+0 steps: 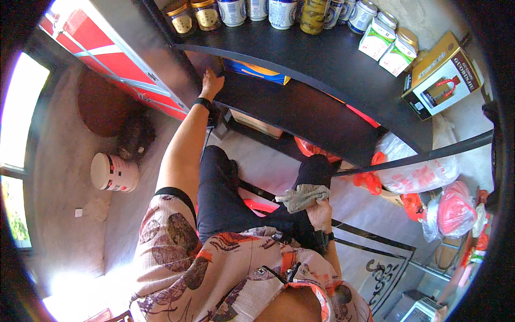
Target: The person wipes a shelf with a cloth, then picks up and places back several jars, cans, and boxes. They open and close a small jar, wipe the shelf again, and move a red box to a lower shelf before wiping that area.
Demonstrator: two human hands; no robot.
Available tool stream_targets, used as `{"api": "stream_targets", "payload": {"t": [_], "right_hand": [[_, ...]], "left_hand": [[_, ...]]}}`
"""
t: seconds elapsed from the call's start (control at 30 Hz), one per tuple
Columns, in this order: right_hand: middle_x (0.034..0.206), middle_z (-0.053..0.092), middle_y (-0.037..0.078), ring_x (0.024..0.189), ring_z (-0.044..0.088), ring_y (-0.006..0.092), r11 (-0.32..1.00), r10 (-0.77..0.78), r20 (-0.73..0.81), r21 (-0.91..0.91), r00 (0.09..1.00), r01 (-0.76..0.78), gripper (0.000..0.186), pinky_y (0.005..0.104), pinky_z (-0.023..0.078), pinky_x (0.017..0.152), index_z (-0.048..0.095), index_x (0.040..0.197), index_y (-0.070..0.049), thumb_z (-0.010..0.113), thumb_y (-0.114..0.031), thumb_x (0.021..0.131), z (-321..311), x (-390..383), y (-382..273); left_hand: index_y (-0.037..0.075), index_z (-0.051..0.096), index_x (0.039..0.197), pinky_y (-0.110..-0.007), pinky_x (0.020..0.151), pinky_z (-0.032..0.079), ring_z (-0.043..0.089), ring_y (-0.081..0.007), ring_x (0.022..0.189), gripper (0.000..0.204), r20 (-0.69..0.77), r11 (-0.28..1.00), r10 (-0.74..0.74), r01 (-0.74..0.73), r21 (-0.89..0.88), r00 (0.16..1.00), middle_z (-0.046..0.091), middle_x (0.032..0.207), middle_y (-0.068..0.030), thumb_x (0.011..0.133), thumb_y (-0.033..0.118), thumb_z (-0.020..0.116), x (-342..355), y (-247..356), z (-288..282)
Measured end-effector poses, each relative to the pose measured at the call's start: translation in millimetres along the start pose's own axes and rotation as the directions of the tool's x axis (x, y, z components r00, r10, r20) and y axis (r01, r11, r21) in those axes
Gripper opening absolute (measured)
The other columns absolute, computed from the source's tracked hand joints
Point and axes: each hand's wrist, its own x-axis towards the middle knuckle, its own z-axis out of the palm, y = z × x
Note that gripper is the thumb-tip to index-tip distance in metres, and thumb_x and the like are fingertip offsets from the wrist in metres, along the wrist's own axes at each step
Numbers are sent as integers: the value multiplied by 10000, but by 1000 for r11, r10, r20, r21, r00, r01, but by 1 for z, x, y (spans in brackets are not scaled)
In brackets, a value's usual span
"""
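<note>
Grey cloth [301, 198] sits in the right hand [319, 214], fingers closed on it, on the near side of the black shelf [332, 61], while the left hand [213, 84], its grip impossible to tell, reaches to the shelf's left end, seemingly a reaching step calling next for steady support.

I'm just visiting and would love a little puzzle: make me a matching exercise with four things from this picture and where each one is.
Things:
1. Grey cloth
2. Whitish bucket
3. Gold-brown box
4. Left hand

Places:
A. Right end of the dark upper shelf
B. Near a blue-and-orange box, below the upper shelf
C. In the right hand
D. Off to the left, apart from the shelving

Right pairs: 1-C, 2-D, 3-A, 4-B
</note>
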Motion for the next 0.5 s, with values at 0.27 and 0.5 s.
{"api": "stream_targets", "payload": {"t": [0.27,0.5], "right_hand": [[1333,598,112,1249,567,300,1000,21,-30,10,999,-21,426,477,456,1074,561,1294,-74,604,-82,871,0,3,-1],[1348,589,131,1279,543,323,999,4,17,-53,1000,-3,463,507,407,1116,537,1324,-88,583,-107,864,-2,2,-1]], "left_hand": [[-40,404,1428,-427,1077,429,517,-399,1302,825,-33,986,-155,152,-74,987,526,1411,-271,806,388,734,7,11,2],[18,557,1389,-400,1003,505,633,-349,1190,660,198,938,172,-99,-332,965,640,1301,-230,829,314,744,-111,76,-43]]}}
